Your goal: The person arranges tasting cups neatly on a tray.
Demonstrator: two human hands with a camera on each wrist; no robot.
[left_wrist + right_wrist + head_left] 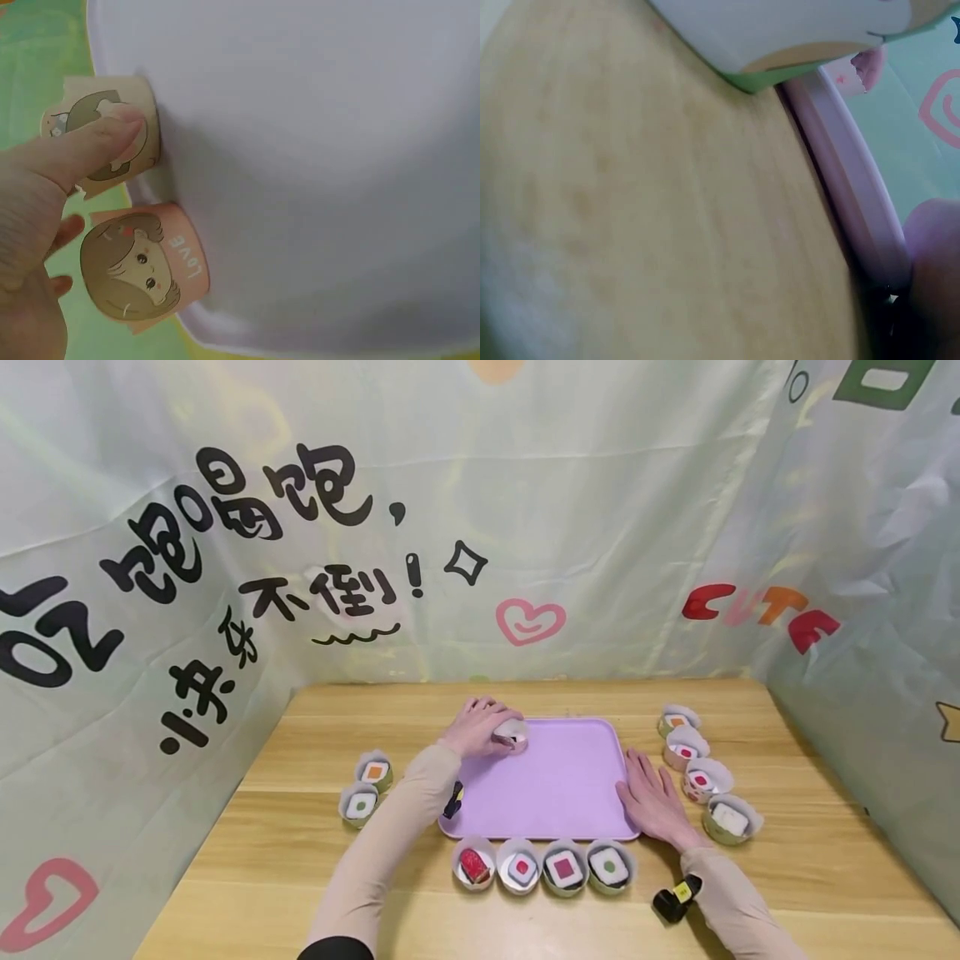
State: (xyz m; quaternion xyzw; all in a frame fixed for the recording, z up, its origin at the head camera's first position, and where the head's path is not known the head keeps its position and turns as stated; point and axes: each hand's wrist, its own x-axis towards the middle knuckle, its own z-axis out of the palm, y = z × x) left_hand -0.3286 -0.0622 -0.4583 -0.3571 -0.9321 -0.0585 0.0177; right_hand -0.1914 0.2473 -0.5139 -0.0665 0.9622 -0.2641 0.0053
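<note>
paper cup (513, 733) at the far edge of the tray (555, 785), near its left corner, gripped by the left hand (477, 728); right hand (657, 800) straight-fingered at the right edge. a sideways release might nudge the pink cup (187, 251).

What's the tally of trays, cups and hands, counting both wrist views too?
Tray: 1
Cups: 12 (10 around the tray, 2 at the left hand)
Hands: 2 (that one and the right hand)
Total: 15
</note>
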